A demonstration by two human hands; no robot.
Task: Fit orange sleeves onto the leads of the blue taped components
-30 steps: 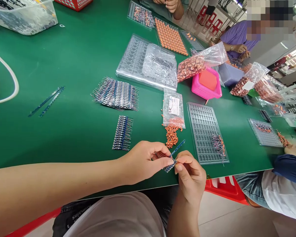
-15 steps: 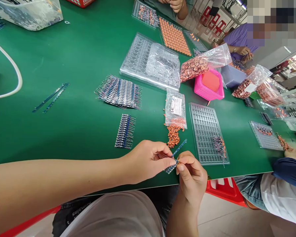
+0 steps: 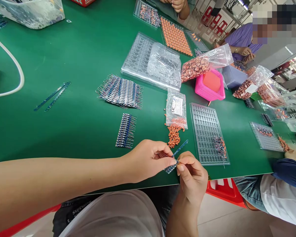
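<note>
My left hand pinches a short blue taped strip of small wire-leaded components at the near edge of the green table. My right hand meets it from the right, thumb and forefinger closed on a tiny piece at the strip's end; the piece is too small to name. Just beyond my hands lies a heap of small orange ring parts spilling from a clear bag. A clear compartment tray lies to the right, with a few finished pieces near its front.
Two bundles of blue taped components lie left of the heap, empty blue tapes further left. Beyond are clear trays, a pink basket and bags of orange parts. Other people work at the far and right sides.
My hands stay pinched on the strip with only slight finger shifts. The view has drifted a little, so the table's contents sit slightly further right in the picture.
</note>
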